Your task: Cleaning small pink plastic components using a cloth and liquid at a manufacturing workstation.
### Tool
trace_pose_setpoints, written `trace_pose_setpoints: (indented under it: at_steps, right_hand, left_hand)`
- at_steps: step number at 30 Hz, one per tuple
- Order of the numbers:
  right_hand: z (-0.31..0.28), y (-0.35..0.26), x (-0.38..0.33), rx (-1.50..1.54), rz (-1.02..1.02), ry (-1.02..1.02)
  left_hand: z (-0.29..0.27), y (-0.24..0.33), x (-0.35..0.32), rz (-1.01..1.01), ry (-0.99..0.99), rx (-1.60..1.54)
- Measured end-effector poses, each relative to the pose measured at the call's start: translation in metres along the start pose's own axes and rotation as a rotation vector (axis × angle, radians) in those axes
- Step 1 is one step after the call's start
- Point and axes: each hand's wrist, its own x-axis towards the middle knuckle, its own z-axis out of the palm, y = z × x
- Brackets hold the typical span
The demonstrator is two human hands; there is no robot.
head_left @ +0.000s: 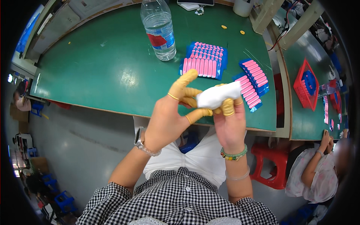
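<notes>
At the view's two o'clock, a white wad (219,95) is held by the right hand (230,122), the left hand (167,114) half-curled beside its end, grip unclear; two-handed handling seems underway, steady support needed.

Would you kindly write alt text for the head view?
A person's right hand holds a white bundle, the left hand at its left end; both wear yellow finger cots. Beyond, on a green table, lie pink strips on blue sheets, a water bottle to their left.
</notes>
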Motion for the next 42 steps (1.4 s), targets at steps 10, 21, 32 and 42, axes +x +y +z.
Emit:
trace_pose_setpoints:
  at_steps: [10,21,32,42]
  right_hand:
    - [-0.003,-0.026,0.004,0.058,0.028,-0.003]
    - [-0.003,-0.053,-0.02,-0.331,-0.229,-0.031]
    - [0.011,-0.053,-0.028,-0.234,-0.393,-0.032]
    - [0.012,-0.046,-0.029,-0.199,-0.304,0.028]
  left_hand:
    - [-0.066,-0.06,0.132,-0.079,0.256,-0.204]
    - [-0.025,-0.027,0.056,0.405,0.242,0.353]
    - [-0.039,-0.009,0.04,0.719,0.335,0.897]
    - [-0.054,0.002,0.051,0.847,0.378,1.081]
